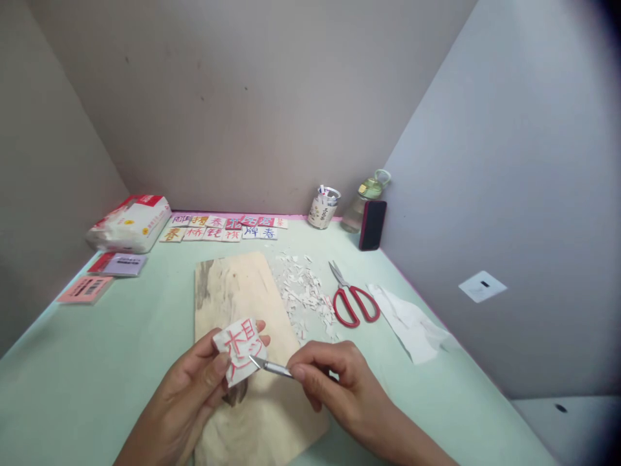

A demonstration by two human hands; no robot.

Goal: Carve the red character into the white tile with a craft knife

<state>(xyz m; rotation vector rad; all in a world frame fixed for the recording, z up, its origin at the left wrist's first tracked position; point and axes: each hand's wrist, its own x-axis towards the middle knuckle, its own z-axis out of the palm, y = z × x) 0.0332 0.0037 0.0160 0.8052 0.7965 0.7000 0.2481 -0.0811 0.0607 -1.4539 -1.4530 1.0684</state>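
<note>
My left hand (204, 369) pinches a small white square tile (241, 375) bearing a red handwritten character, holding it tilted above a wooden board (262, 427). In my right hand (334, 382) is a slim silver craft knife (276, 369), gripped like a pen. Its blade tip meets the tile's face near the middle, at the red strokes; whether it is cutting in I cannot tell. White paper-like scraps (303, 291) lie scattered beside the board's right edge.
Red-handled scissors (346, 304) and a crumpled white tissue (412, 323) lie right. Rows of character tiles (213, 234), a tissue pack (130, 223), a can (324, 210), a bottle (354, 210) and a phone (372, 225) stand or lie behind. Flat packets (86, 289) are left.
</note>
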